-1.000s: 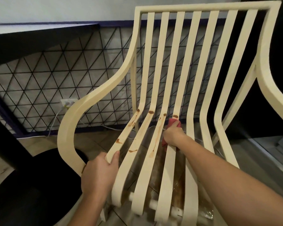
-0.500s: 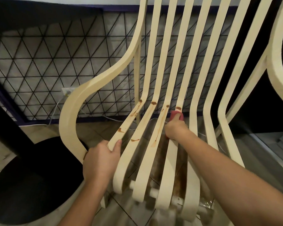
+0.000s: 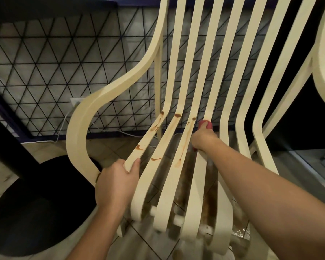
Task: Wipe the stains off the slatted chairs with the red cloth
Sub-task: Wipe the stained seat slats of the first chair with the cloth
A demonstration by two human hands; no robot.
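Observation:
A cream slatted chair (image 3: 219, 76) fills the view, its slats curving from back to seat. Brown stains (image 3: 176, 126) streak the three leftmost seat slats, with drips near the front. My right hand (image 3: 203, 138) holds the red cloth (image 3: 205, 124) bunched against the fourth slat, at the bend between seat and back. Only the cloth's top and a bit under the hand show. My left hand (image 3: 118, 182) grips the front of the leftmost slat, thumb on top.
A black round stool or table base (image 3: 36, 209) sits on the tiled floor at the lower left. A dark table leg (image 3: 6, 143) stands at the left. Behind the chair is a wall with black triangular mesh (image 3: 51, 72), an outlet and a white cable.
My right hand with the cloth has slid up the fourth slat over the stain there, which no longer shows. The view has moved closer and lower. My left hand keeps its grip.

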